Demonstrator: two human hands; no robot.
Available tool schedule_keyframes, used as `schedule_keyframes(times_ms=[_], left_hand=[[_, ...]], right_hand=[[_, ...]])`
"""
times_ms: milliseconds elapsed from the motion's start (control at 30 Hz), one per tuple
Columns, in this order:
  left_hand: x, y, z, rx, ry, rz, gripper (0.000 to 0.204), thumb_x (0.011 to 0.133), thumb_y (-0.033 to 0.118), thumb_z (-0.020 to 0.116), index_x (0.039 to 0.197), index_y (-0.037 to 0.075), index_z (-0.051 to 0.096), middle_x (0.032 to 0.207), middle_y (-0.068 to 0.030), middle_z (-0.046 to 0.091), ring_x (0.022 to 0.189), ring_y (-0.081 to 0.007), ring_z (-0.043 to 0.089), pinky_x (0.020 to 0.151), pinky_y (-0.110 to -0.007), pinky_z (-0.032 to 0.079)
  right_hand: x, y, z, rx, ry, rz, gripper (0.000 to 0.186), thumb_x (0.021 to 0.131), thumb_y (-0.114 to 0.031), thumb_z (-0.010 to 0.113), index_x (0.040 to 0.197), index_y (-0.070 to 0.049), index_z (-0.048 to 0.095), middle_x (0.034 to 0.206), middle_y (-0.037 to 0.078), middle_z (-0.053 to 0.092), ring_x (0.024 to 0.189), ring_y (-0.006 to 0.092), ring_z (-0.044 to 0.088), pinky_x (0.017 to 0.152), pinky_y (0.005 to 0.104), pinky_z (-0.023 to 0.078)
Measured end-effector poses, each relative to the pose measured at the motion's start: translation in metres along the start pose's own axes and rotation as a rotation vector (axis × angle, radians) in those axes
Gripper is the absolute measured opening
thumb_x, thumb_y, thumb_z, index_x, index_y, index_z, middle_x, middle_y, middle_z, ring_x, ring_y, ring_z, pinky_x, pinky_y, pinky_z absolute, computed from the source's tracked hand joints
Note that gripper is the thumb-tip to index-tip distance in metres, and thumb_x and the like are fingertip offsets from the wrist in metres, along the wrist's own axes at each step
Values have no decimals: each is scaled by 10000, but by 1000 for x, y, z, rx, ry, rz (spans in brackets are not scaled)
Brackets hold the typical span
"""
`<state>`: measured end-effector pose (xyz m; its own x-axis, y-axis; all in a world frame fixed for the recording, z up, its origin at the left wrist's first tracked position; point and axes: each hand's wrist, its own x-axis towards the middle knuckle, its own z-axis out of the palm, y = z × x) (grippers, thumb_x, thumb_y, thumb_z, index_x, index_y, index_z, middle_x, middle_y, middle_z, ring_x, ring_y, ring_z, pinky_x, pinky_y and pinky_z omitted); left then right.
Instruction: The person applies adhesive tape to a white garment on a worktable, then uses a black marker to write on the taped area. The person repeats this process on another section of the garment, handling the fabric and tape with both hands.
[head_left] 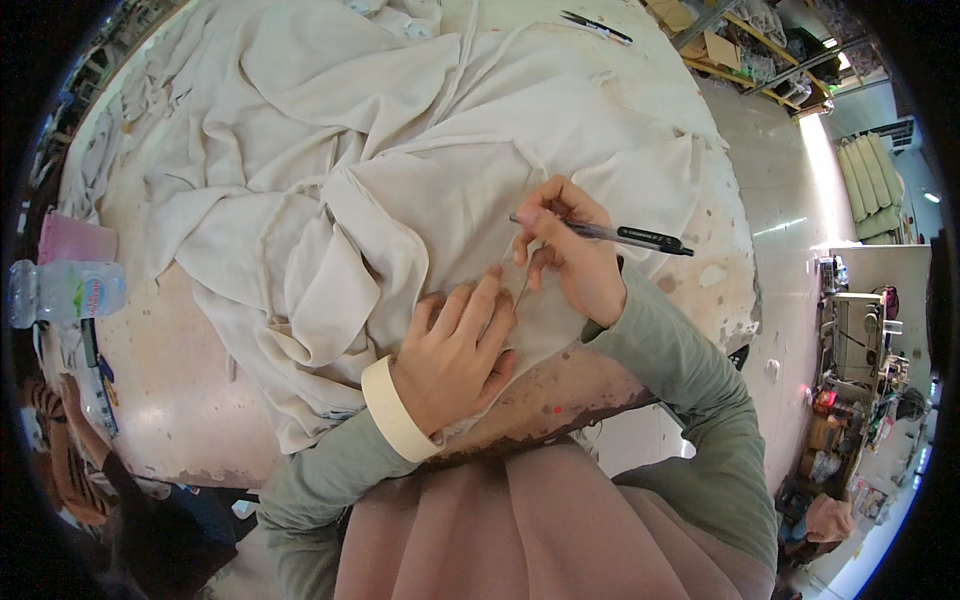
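Observation:
A large piece of off-white cloth [455, 195] lies in loose folds over the worn table [205, 390]. My left hand [450, 345] rests on it near the front edge, palm down with the fingers stretched out; a cream band circles that wrist. Just to the right, my right hand [572, 250] is closed around a black-and-clear pen [648, 238]. The pen lies nearly level, its clip end sticking out to the right. Right fingertips hover close to the left ones, over the cloth. Whether they also pinch a thread or cloth edge, I cannot make out.
At the left edge a clear plastic bottle [68, 292] lies by a pink container [78, 238]. More pens [597, 27] sit at the table's far side. Another person's arm [85, 425] shows at the far left. Shelves with goods [755, 50] stand at the back right.

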<state>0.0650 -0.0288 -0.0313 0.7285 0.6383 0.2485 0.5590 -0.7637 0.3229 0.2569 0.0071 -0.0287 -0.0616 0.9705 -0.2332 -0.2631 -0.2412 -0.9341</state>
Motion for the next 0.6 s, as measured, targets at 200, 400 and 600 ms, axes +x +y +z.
schedule_keyframes(times_ms=[200, 400, 600], left_hand=[[-7, 5, 5, 123, 72, 10, 468, 765, 248, 652, 1162, 3, 609, 1168, -111, 595, 1001, -252, 578, 841, -375, 470], [-7, 7, 3, 87, 82, -12, 459, 757, 237, 667, 1159, 19, 619, 1120, -91, 604, 991, -250, 580, 845, -375, 472], [-6, 6, 0, 71, 68, -15, 473, 753, 236, 674, 1171, 22, 617, 1099, -89, 597, 979, -255, 570, 856, -374, 467]], right_hand=[[0, 14, 7, -538, 33, -353, 284, 854, -157, 705, 747, -29, 475, 608, 5, 499, 532, 68, 444, 436, 233, 349], [-6, 22, 6, -812, 60, -350, 326, 793, -170, 721, 654, -32, 460, 529, 42, 443, 502, 146, 407, 465, 303, 357], [-5, 24, 8, -818, 29, -353, 288, 766, -164, 695, 654, -29, 467, 539, 85, 478, 485, 216, 457, 471, 336, 388]])
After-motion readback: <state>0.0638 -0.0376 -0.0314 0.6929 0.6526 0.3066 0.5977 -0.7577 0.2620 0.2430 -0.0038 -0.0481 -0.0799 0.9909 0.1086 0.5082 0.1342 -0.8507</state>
